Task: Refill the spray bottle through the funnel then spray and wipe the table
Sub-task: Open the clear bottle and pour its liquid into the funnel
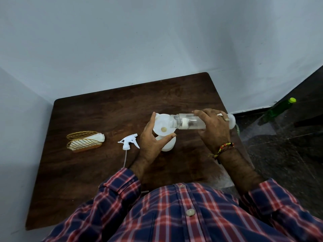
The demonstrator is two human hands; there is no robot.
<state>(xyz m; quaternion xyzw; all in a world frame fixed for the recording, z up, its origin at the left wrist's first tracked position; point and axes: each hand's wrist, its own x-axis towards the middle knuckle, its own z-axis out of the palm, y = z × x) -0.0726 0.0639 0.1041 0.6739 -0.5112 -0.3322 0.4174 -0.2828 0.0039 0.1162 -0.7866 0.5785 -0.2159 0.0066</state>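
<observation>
The left hand (153,135) steadies the funnel (163,125), its grip curled around the rim, so the clear bottle (188,121), clamped in the right hand's (214,127) grip, tips its mouth over it to pour.

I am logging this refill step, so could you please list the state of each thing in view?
Clear bottle: uncapped, tipped sideways, mouth over the funnel.
Funnel: seated in the spray bottle.
Spray bottle: open, upright.
Trigger head: off, lying on the table.
Left hand: holds the funnel.
Right hand: grips the clear bottle.
</observation>
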